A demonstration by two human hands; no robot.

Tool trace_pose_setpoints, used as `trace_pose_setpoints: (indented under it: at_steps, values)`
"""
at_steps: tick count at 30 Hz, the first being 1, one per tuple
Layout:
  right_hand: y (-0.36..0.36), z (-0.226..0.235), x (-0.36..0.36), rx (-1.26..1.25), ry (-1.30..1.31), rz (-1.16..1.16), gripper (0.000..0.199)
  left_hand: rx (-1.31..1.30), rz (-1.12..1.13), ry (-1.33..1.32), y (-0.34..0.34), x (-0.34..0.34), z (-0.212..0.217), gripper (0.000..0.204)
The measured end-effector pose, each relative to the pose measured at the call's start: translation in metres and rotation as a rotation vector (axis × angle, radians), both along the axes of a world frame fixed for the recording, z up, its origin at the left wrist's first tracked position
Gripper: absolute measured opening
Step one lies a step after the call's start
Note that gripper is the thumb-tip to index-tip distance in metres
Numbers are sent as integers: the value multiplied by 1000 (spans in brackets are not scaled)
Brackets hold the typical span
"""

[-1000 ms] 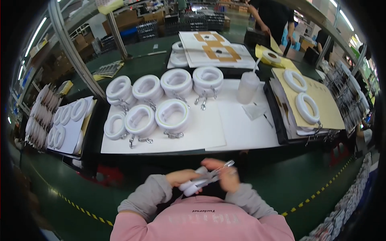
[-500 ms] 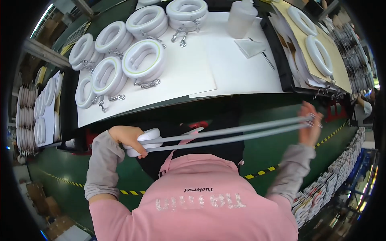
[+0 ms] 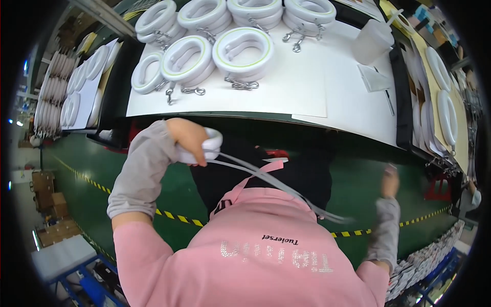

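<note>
My left hand [image 3: 192, 140] is closed round a bunched white coil [image 3: 214, 143], held over my lap in front of the table edge. From it two pale lengths of strap [image 3: 266, 177] run down to the right, their ends loose and blurred near my waist. My right hand [image 3: 390, 183] is apart from the strap, out to the right over the floor. Its fingers look closed, with a small shiny thing at their tips that is too blurred to name. On the white tabletop [image 3: 296, 92] sit several thick white coils [image 3: 243, 51] with metal snap hooks [image 3: 241, 84].
A translucent bottle [image 3: 371, 43], a folded white sheet [image 3: 372, 78] and a pen [image 3: 390, 102] lie on the table's right side. Black trays with more white coils [image 3: 446, 117] flank it. Yellow-black tape [image 3: 179, 217] crosses the green floor.
My right hand has let go of the strap lengths and moved away. They were stretched taut between both hands and now hang slack from my left hand. The view has shifted left.
</note>
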State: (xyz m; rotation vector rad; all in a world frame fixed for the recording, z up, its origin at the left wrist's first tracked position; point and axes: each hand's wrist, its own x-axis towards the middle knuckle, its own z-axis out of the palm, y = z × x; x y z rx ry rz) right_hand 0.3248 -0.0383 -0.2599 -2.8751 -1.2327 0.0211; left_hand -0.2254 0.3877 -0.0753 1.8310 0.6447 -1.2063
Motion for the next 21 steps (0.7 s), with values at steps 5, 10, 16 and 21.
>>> trace_pose_setpoints:
  at_steps: [5, 10, 16, 21]
  values:
    - [222, 59, -327, 230, 1560, 469, 27, 104, -136, -5, -19, 27, 2, 45]
    - [219, 92, -384, 480, 1723, 637, 22, 69, 17, 14, -26, 26, 13, 47]
    - [144, 92, -231, 255, 662, 683, 14, -228, 307, 0, -31, 17, -1, 28]
    - [-251, 75, 92, -37, -147, -13, 30, -206, 308, 76, 21, -23, -13, 28]
